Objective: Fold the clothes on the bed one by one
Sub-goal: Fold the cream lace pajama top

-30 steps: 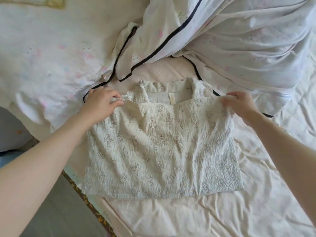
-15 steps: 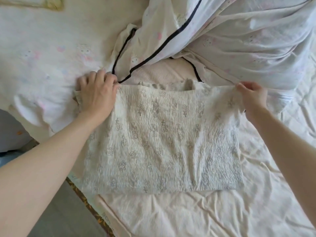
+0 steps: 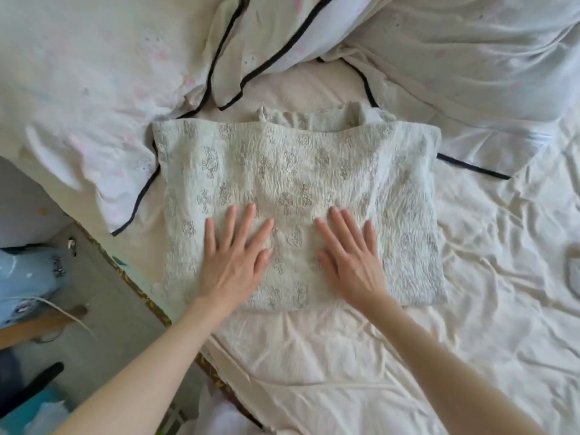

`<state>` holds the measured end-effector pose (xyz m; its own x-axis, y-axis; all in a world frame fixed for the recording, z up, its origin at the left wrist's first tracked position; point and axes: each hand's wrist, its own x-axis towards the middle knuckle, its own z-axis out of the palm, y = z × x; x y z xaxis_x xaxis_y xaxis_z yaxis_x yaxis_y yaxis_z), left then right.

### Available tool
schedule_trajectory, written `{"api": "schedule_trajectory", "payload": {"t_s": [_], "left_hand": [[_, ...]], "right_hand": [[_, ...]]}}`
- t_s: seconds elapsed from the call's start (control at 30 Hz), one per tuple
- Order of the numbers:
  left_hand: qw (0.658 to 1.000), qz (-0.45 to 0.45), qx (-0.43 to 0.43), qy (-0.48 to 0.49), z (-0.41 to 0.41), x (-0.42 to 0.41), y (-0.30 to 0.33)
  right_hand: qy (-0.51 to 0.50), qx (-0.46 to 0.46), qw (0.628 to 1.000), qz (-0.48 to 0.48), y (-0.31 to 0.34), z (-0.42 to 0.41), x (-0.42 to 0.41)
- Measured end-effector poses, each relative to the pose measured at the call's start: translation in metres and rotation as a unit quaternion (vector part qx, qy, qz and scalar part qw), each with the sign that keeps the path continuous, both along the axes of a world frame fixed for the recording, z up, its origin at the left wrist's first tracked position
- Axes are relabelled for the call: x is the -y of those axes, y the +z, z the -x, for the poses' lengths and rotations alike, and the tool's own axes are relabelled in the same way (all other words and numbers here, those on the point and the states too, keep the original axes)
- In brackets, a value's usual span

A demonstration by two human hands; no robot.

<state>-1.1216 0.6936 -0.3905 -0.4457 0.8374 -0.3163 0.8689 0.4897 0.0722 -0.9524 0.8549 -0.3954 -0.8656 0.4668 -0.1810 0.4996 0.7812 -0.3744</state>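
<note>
Crinkled cloth: my pale top point(image 3: 298, 196), printed with small grey crosses, lies on the bed sheet point(image 3: 470, 309) as a flat, doubled rectangle, near the bed's left edge.
Left hand: my left hand point(image 3: 233, 262) lies flat on the lower left of the top, fingers straight and spread, pressing down and gripping nothing.
Right hand: my right hand point(image 3: 351, 255) lies flat beside it on the lower middle of the top, fingers straight, also pressing and holding nothing.
Far edge: a bit of the collar or an inner layer pokes out past the top's far edge, so the fold is not quite square there.
Step in hand: I judge this to be smoothing, with both palms flattening the layers.
Done: this top looks folded at least once across, and its sides look tucked in, though I cannot tell how many layers lie under my palms.
Left for this piece: maybe one more fold to make it smaller, then setting it aside; that is only my guess.
Left overall: a white piece with dark piping point(image 3: 251, 58) lies rumpled just beyond the top, touching its far left corner. More pale fabric point(image 3: 470, 64) is heaped at the far right. Whether these are clothes or bedding I cannot tell.
Progress: I see no finished stack, so I judge the job to be at an early stage.
</note>
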Motion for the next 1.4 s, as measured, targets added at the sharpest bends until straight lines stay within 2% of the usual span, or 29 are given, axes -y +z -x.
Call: {"api": "schedule_trajectory", "payload": {"t_s": [0.07, 0.23, 0.4, 0.47, 0.5, 0.53, 0.63, 0.7, 0.73, 0.9, 0.93, 0.97, 1.13, 1.23, 1.33, 1.4], "left_hand": [[0.999, 0.030, -0.020, 0.011, 0.012, 0.001, 0.000], [0.994, 0.041, -0.007, 0.096, 0.040, 0.014, 0.012], [0.981, -0.002, 0.068, 0.183, 0.021, 0.058, 0.025], [0.961, -0.030, 0.127, 0.245, 0.001, 0.078, 0.032], [0.939, -0.062, 0.168, 0.294, -0.010, 0.084, 0.036], [0.901, -0.100, 0.213, 0.364, -0.018, 0.087, 0.039], [0.732, -0.159, 0.288, 0.596, -0.024, 0.077, 0.041], [0.650, -0.171, 0.314, 0.671, -0.019, 0.070, 0.041], [0.630, -0.176, 0.318, 0.686, -0.016, 0.068, 0.042], [0.591, -0.191, 0.327, 0.712, -0.003, 0.073, 0.052], [0.588, -0.197, 0.330, 0.712, -0.002, 0.076, 0.057], [0.600, -0.204, 0.330, 0.700, -0.002, 0.078, 0.060], [0.699, -0.233, 0.272, 0.619, -0.012, 0.085, 0.082], [0.747, -0.250, 0.221, 0.575, -0.019, 0.074, 0.103], [0.780, -0.277, 0.178, 0.533, -0.029, 0.053, 0.125], [0.787, -0.308, 0.170, 0.507, -0.037, 0.031, 0.141]], "right_hand": [[0.008, 0.055, 0.998, -0.033, -0.006, -0.011, -0.023], [-0.127, 0.176, 0.975, -0.053, 0.002, -0.056, -0.081], [-0.205, 0.119, 0.972, -0.008, 0.017, -0.086, -0.049], [-0.173, 0.126, 0.977, -0.002, 0.022, -0.097, -0.017], [-0.132, 0.126, 0.983, 0.004, 0.024, -0.101, 0.000], [-0.093, 0.121, 0.988, 0.014, 0.025, -0.103, 0.017], [-0.033, 0.092, 0.995, 0.024, 0.020, -0.099, 0.055], [-0.013, 0.082, 0.996, 0.021, 0.018, -0.086, 0.070], [-0.005, 0.074, 0.997, 0.020, 0.018, -0.078, 0.075], [0.024, 0.084, 0.996, 0.017, 0.016, -0.039, 0.081], [0.024, 0.100, 0.995, 0.018, 0.014, -0.036, 0.081], [0.024, 0.115, 0.993, 0.022, 0.012, -0.034, 0.080], [0.043, 0.189, 0.980, 0.042, 0.011, -0.028, 0.077], [0.052, 0.218, 0.973, 0.063, 0.020, -0.022, 0.071], [0.057, 0.195, 0.971, 0.124, 0.028, -0.020, 0.062], [-0.025, 0.124, 0.963, 0.239, 0.037, -0.020, 0.056]]}}
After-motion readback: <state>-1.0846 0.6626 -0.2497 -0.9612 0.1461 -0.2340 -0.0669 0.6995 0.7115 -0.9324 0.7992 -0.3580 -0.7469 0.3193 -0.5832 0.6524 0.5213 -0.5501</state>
